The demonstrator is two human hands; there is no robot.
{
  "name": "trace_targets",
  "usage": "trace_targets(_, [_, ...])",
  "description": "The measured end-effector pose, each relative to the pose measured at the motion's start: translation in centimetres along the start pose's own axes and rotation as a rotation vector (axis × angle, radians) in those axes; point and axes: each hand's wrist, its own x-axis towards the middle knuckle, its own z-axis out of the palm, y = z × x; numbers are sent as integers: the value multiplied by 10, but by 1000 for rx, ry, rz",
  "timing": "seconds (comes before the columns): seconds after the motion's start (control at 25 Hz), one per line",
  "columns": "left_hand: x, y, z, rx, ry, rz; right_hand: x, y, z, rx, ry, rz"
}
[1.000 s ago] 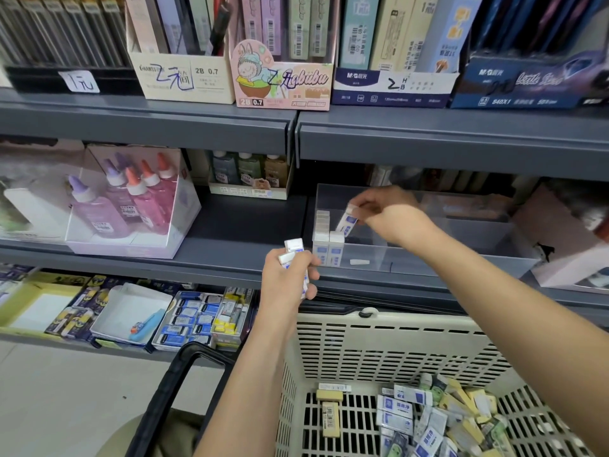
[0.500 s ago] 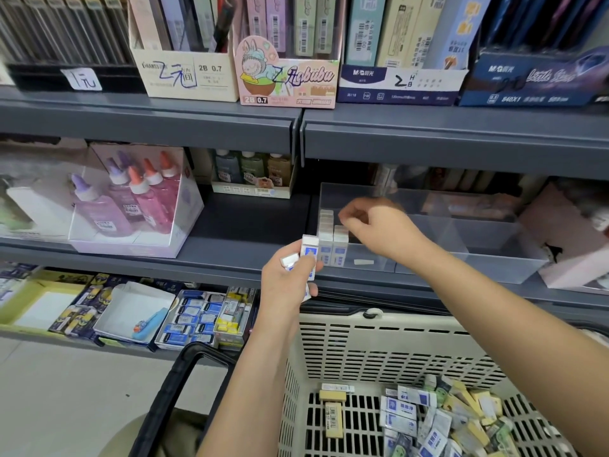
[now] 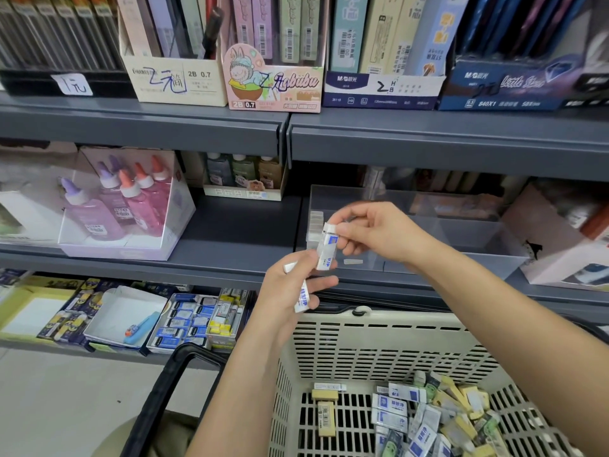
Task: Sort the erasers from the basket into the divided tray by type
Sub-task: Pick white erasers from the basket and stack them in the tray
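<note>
A clear divided tray (image 3: 428, 206) sits on the middle shelf, with a row of white erasers (image 3: 314, 225) standing in its left compartment. My right hand (image 3: 375, 235) pinches the top of a white-and-blue eraser (image 3: 328, 247) in front of the tray. Just below, my left hand (image 3: 293, 285) touches that eraser's lower end and holds another white-and-blue eraser (image 3: 301, 296). The beige basket (image 3: 379, 341) below holds a pile of blue-white, yellow and green erasers (image 3: 428, 420).
Pink and purple glue bottles in a display box (image 3: 122, 209) stand left on the same shelf. A pink box (image 3: 560, 239) borders the tray on the right. Pencil-lead boxes fill the shelf above. Eraser trays (image 3: 194, 321) sit on the lower shelf. The basket's black handle (image 3: 164, 390) hangs left.
My right hand came out of the tray's left compartment, moved toward my left hand and now pinches an eraser standing up from it. The left hand rose slightly.
</note>
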Motion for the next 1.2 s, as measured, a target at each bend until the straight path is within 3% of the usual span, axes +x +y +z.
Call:
trace_targets(0.28, [-2, -3, 3, 168, 11, 174, -5, 2, -1, 49, 0, 44])
trace_targets(0.44, [4, 1, 3, 48, 155, 101, 14, 2, -16, 126, 246, 30])
trace_targets(0.56, [4, 5, 4, -59, 127, 55, 38, 6, -25, -191, 353, 17])
trace_targets(0.68, [3, 0, 1, 16, 138, 172, 52, 14, -16, -484, 294, 25])
trace_targets(0.8, [2, -3, -4, 85, 142, 280, 63, 24, -4, -499, 190, 81])
trace_targets(1.0, [5, -3, -4, 65, 148, 263, 68, 34, 7, -606, 83, 146])
trace_targets(1.2, [7, -5, -2, 75, 153, 238, 46, 24, 5, -614, 191, 20])
